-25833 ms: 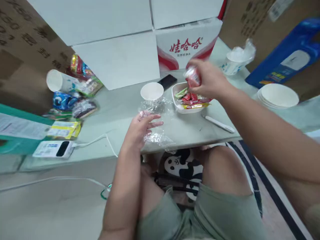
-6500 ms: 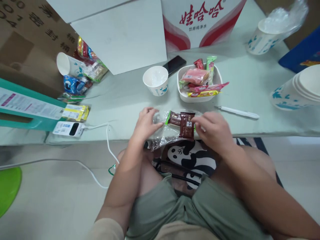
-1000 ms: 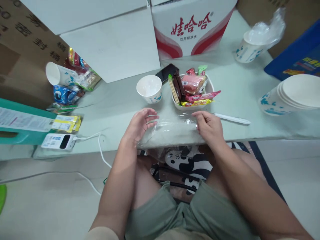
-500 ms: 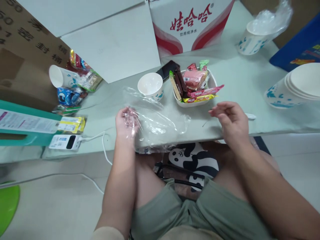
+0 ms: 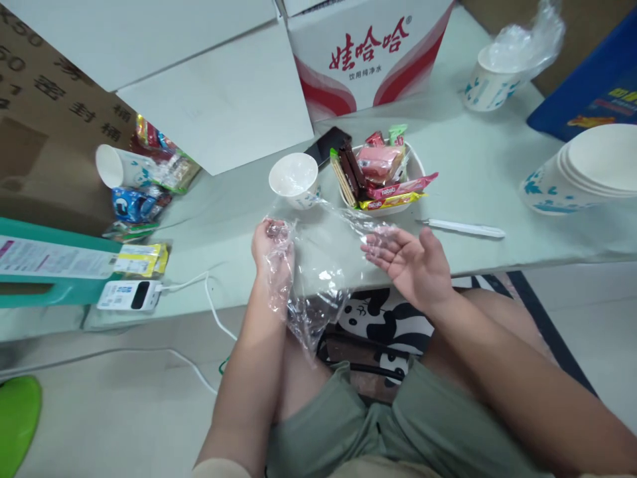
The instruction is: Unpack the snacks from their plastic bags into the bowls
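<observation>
A clear plastic bag (image 5: 321, 275) spreads between my hands, its lower part hanging over the table edge above my lap. My left hand (image 5: 273, 249) is closed on the gathered left side of the bag. My right hand (image 5: 411, 265) is open, palm up with fingers stretched out, and its fingertips touch the bag's right edge. Just behind the bag stands a white paper cup (image 5: 294, 179). Right of the cup, a white bowl (image 5: 417, 159) holds wrapped wafers and other snacks. A slim white tool (image 5: 465, 228) with a thin tip lies right of my right hand.
A phone (image 5: 331, 146) lies behind the cup, before a white and red carton (image 5: 373, 66). Stacked paper cups (image 5: 552, 186) stand at right, a plastic-stuffed cup (image 5: 490, 83) behind. At left are snack packs (image 5: 132, 204), a tipped cup (image 5: 122, 166) and a cabled power bank (image 5: 127, 295).
My right hand has moved left to the bag's edge and its fingers have straightened, uncovering the white tool. The bag now hangs lower, and my left hand still holds it.
</observation>
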